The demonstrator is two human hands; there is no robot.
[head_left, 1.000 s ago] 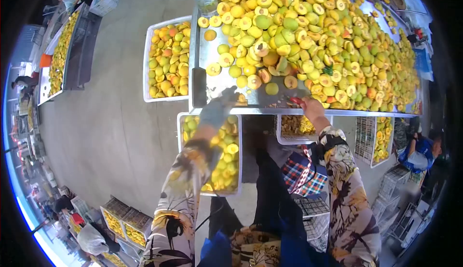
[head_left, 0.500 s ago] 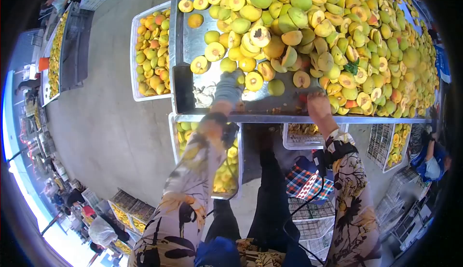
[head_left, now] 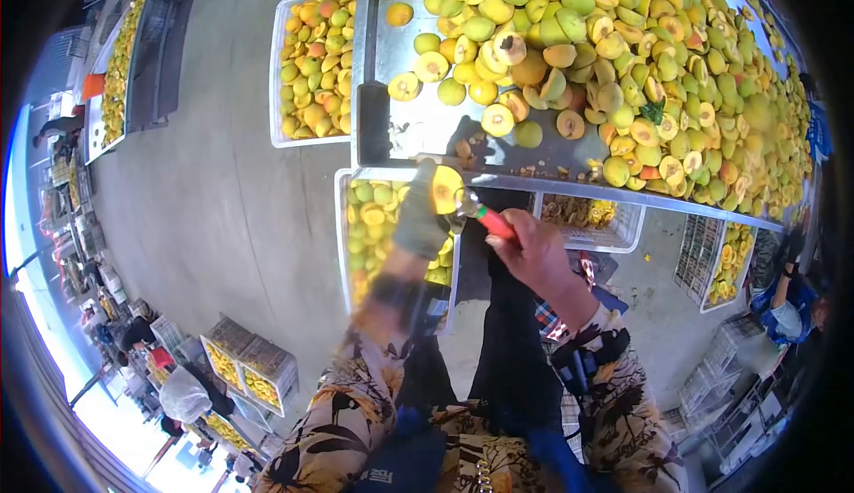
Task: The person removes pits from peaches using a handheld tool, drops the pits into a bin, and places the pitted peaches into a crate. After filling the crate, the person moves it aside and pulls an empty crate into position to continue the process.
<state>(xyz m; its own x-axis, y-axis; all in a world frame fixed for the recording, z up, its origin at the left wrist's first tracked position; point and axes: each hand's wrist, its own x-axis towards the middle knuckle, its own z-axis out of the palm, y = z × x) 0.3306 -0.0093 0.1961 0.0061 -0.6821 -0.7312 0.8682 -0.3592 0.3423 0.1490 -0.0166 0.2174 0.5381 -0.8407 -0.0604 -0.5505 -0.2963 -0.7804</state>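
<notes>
My left hand (head_left: 422,213), in a grey glove, is closed around a halved yellow peach (head_left: 447,189), its cut face towards my right. My right hand (head_left: 541,251) is bare and grips a pitting tool (head_left: 495,222) with a red handle and a green band. The tool's metal end meets the lower right edge of the peach half. Both hands are in front of the metal table's edge (head_left: 569,181). Beyond them lies a big heap of halved peaches (head_left: 658,75), many cut side up with the stone showing.
Below my left hand stands a white crate (head_left: 342,226) of peach halves. Another peach crate (head_left: 277,75) is left of the table. A bin of brown scraps (head_left: 614,242) sits under the table edge. Other people work at the far left and the right edge.
My left hand has drawn back from the tabletop with a peach half. My right hand has left the table by the heap, come inward, and now shows the red-handled tool at the fruit.
</notes>
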